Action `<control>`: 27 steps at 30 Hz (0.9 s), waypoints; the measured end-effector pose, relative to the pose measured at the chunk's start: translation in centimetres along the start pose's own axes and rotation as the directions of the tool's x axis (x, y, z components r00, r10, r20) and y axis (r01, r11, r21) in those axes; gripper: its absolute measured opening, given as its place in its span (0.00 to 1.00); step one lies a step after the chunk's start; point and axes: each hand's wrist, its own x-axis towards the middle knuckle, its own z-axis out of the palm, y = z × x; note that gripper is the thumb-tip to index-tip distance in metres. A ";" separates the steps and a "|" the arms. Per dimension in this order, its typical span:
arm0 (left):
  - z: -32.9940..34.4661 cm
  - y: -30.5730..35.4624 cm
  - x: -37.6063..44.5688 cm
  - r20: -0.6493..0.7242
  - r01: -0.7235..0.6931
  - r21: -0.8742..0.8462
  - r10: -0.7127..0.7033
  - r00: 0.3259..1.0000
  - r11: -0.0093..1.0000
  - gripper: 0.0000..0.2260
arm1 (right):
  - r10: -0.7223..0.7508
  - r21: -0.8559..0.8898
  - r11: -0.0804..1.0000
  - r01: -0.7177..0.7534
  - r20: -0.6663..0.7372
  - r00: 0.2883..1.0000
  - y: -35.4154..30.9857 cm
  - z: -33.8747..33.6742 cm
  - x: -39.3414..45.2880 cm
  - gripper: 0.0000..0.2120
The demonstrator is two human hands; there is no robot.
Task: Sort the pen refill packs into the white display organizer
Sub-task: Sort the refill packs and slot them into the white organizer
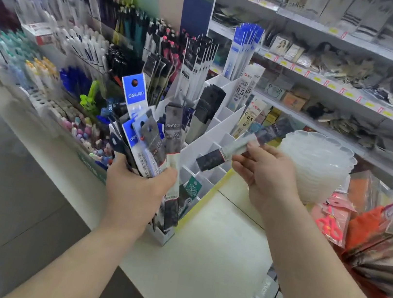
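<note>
1. The left hand [139, 186] is clenched around a fanned bundle of refill packs [146, 136], blue-headed and dark-headed ones mixed, at about 9 o'clock of the white display organizer [218, 129]; the fan looks loose, so a pack could slide out and drop onto the bench [200, 251] if the grasp eases.
2. The right hand [265, 174] pinches a single pack [228, 151] between thumb and fingertips, the other fingers half curled; the pack lies tilted, its dark end toward 8 o'clock over the organizer's empty front cells; held so near one end, it may twist and catch a divider edge, or land in the wrong cell.
3. The single pack is long, flat and glossy, clear in the middle with a dark header; blur hides its print, so a mismatch with its neighbours is a real risk.
4. The organizer's rear cells, toward 12 o'clock, already hold upright packs; a stack of clear plastic trays [315, 164] sits just at 3 o'clock of the right hand, close enough for an elbow or wrist to knock.
</note>
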 end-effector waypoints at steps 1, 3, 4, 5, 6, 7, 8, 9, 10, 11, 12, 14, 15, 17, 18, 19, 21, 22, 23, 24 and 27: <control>-0.2 0.0 0.0 -0.010 0.009 -0.006 -0.009 1.000 1.000 0.15 | -0.013 -0.007 1.000 0.013 -0.002 1.000 0.0 0.7 0.5 0.08; -0.6 0.0 -0.1 -0.020 0.018 -0.028 -0.019 1.000 0.999 0.13 | -0.069 -0.036 0.997 0.069 -0.011 0.998 -0.2 2.1 1.6 0.08; -0.8 0.0 -0.1 -0.023 0.022 -0.036 -0.023 0.999 0.999 0.13 | -0.118 -0.066 0.991 0.117 -0.015 0.993 -0.2 2.8 2.2 0.08; -1.0 0.0 -0.1 -0.026 0.029 -0.039 -0.030 0.999 0.999 0.13 | -0.174 -0.107 0.979 0.171 -0.017 0.985 -0.3 3.5 2.6 0.07; -1.1 -0.1 -0.1 -0.031 0.040 -0.042 -0.042 0.999 0.998 0.13 | -0.228 -0.154 0.963 0.223 -0.017 0.973 -0.4 4.1 3.0 0.07; -1.2 -0.1 -0.1 -0.036 0.051 -0.044 -0.053 0.998 0.998 0.13 | -0.274 -0.200 0.943 0.266 -0.010 0.962 -0.4 4.7 3.3 0.07; -1.4 -0.2 -0.2 -0.040 0.060 -0.047 -0.062 0.997 0.997 0.13 | -0.313 -0.259 0.917 0.304 0.006 0.950 -0.4 5.2 3.6 0.08; -1.5 -0.2 -0.2 -0.043 0.068 -0.052 -0.070 0.997 0.996 0.13 | -0.353 -0.333 0.878 0.342 0.030 0.935 -0.2 5.7 3.9 0.09; -1.5 -0.2 -0.3 -0.043 0.073 -0.052 -0.076 0.996 0.996 0.13 | -0.396 -0.414 0.825 0.384 0.062 0.916 0.0 6.0 4.2 0.10; -1.6 -0.2 -0.4 -0.040 0.078 -0.049 -0.080 0.996 0.996 0.14 | -0.435 -0.480 0.767 0.426 0.098 0.895 0.3 6.4 4.4 0.12; -1.8 -0.2 -0.4 -0.037 0.084 -0.045 -0.085 0.996 0.995 0.15 | -0.465 -0.538 0.708 0.458 0.135 0.875 0.6 6.6 4.6 0.12; -2.0 -0.3 -0.4 -0.032 0.088 -0.036 -0.089 0.996 0.995 0.14 | -0.495 -0.631 0.591 0.502 0.208 0.844 1.2 7.0 4.9 0.12; -2.2 -0.3 -0.4 -0.031 0.087 -0.031 -0.088 0.996 0.996 0.13 | -0.500 -0.665 0.535 0.521 0.248 0.830 1.6 7.2 5.0 0.11; -2.4 -0.4 -0.4 -0.030 0.087 -0.031 -0.087 0.996 0.996 0.13 | -0.455 -0.723 0.444 0.529 0.326 0.828 2.3 7.5 5.1 0.10; -2.5 -0.4 -0.5 -0.028 0.085 -0.033 -0.086 0.996 0.996 0.13 | -0.412 -0.750 0.412 0.517 0.353 0.840 2.7 7.7 5.1 0.09; -2.6 -0.4 -0.5 -0.024 0.085 -0.036 -0.086 0.996 0.996 0.13 | -0.372 -0.774 0.384 0.503 0.369 0.852 3.0 7.9 5.2 0.08; -2.6 -0.4 -0.6 0.000 0.086 -0.047 -0.086 0.996 0.995 0.13 | -0.316 -0.810 0.341 0.477 0.379 0.870 3.4 8.2 5.4 0.10; -2.6 -0.5 -0.6 0.015 0.085 -0.049 -0.085 0.996 0.995 0.13 | -0.295 -0.823 0.324 0.468 0.382 0.876 3.5 8.3 5.4 0.10; -2.6 -0.5 -0.6 0.027 0.085 -0.046 -0.083 0.996 0.995 0.13 | -0.277 -0.834 0.304 0.460 0.384 0.881 3.6 8.4 5.5 0.11; -2.5 -0.5 -0.7 0.037 0.083 -0.043 -0.082 0.996 0.996 0.13 | -0.257 -0.846 0.285 0.452 0.386 0.886 3.5 8.4 5.5 0.11; -2.2 -0.7 -0.8 0.073 0.079 -0.060 -0.075 0.994 0.995 0.13 | -0.201 -0.859 0.290 0.423 0.378 0.904 3.3 7.7 5.4 0.08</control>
